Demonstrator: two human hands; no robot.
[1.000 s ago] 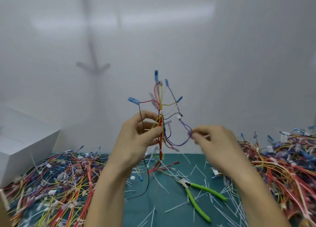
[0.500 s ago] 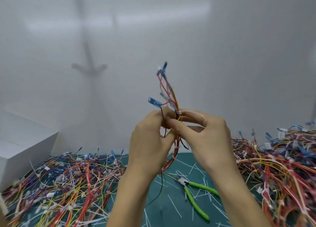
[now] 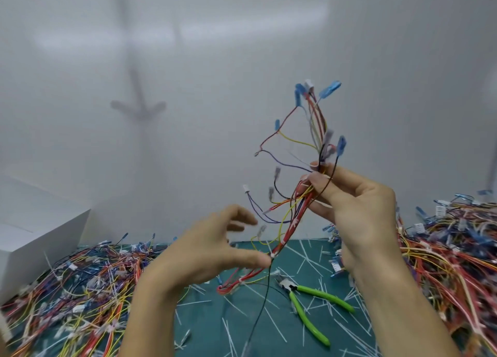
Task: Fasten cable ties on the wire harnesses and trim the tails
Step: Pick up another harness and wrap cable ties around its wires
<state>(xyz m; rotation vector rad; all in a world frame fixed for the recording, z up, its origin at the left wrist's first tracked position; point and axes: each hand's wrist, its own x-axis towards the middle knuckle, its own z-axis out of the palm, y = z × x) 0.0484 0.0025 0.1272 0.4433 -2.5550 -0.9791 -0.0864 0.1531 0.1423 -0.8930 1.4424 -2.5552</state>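
Note:
A wire harness (image 3: 295, 219) of red, yellow, purple and black wires with blue terminals at its tips is held up above the green mat. My right hand (image 3: 352, 208) pinches its upper part between thumb and fingers. My left hand (image 3: 212, 246) is below and to the left, fingers spread and holding nothing, its thumb tip close to a white cable tie (image 3: 273, 255) on the bundle. Green-handled flush cutters (image 3: 312, 305) lie on the mat, apart from both hands.
Piles of coloured harnesses lie on the left (image 3: 70, 289) and right (image 3: 451, 257) of the green cutting mat (image 3: 242, 316). Several trimmed white tie tails litter the mat. A white box (image 3: 32, 238) stands at far left. A white wall rises behind.
My left hand has let go of the harness and dropped down and left, fingers spread. The right hand has kept hold and shifted right; the branch wires now fan out.

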